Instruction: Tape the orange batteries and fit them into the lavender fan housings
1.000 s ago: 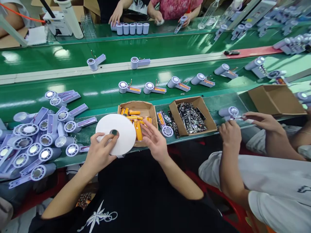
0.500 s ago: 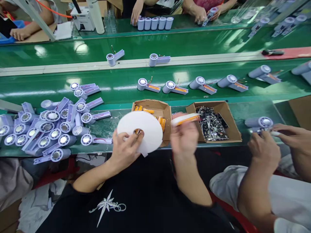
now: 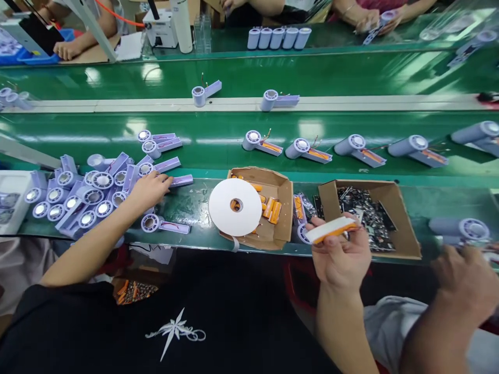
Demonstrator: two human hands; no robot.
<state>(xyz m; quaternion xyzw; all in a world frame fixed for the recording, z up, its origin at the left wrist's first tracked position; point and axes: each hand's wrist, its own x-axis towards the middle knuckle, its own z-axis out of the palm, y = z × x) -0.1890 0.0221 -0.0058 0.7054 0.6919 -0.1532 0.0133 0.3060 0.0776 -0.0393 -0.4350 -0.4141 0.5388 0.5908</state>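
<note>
My left hand (image 3: pixel 148 189) reaches left onto the heap of lilac fan housings (image 3: pixel 89 195), its fingers resting on one housing with a long handle (image 3: pixel 177 181). My right hand (image 3: pixel 340 254) is held up near the table's edge, pinching an orange battery with a white strip on it (image 3: pixel 331 230). A white tape roll (image 3: pixel 235 206) lies flat on the cardboard box of orange batteries (image 3: pixel 273 208), with no hand on it. Another housing (image 3: pixel 163 225) lies just in front of my left wrist.
A box of dark circuit boards (image 3: pixel 374 215) stands to the right. Housings with batteries ride the green belt (image 3: pixel 304 148). A neighbour's hand (image 3: pixel 463 283) works at the lower right beside a housing (image 3: pixel 460 228). People across the line handle parts by a row of cylinders (image 3: pixel 278 37).
My left hand let go of the tape roll and moved left to the heap of housings. My right hand, with the battery, dropped down and to the right. The view shifted left.
</note>
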